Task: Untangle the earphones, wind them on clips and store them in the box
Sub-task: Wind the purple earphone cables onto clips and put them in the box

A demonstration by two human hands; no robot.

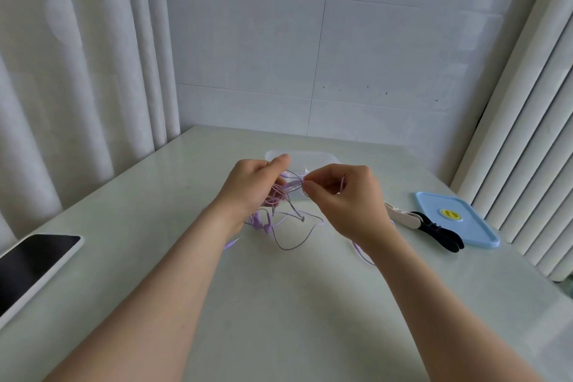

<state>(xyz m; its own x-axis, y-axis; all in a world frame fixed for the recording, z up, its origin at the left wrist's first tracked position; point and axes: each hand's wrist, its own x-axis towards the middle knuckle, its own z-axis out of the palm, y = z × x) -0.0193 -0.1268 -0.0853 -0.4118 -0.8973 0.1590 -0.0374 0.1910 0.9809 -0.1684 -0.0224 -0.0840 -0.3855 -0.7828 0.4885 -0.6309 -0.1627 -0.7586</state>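
Head view, single frame.

- Counter [279, 304]: pale, glossy, fills the lower half of the frame.
- Earphones [299, 237]: lilac, wired, in a tangle at frame centre. The upper part is lifted between the two hands. The lower loops and the earbuds lie on the counter just below the hands. The jack plug [233, 241] rests on the counter beside the left wrist. One loop runs under the right wrist.
- Left hand [251, 186]: left of centre, raised above the counter. Its fingers [280, 161] are curled together round a bunch of the cord, thumb on top.
- Right hand [344, 198]: right of centre, at the same height. Thumb and forefinger tips are pinched together on a strand at the knot, close to the left hand; the other fingers are curled.
- Box [322, 158]: clear plastic, open, at centre just above and behind the hands, partly hidden by them.
- Lid [465, 217]: light blue with a yellow round sticker, flat on the counter at the right.
- Clips [403, 215]: one white and one black, lying side by side, overlapping the lid's left edge.
- Tablet [34, 263]: dark screen, white frame, at the lower left edge.
- Curtain [62, 71]: white, upper left.
- Tiled wall [310, 56]: upper centre.
- Ribbed white panel [527, 164]: right edge.
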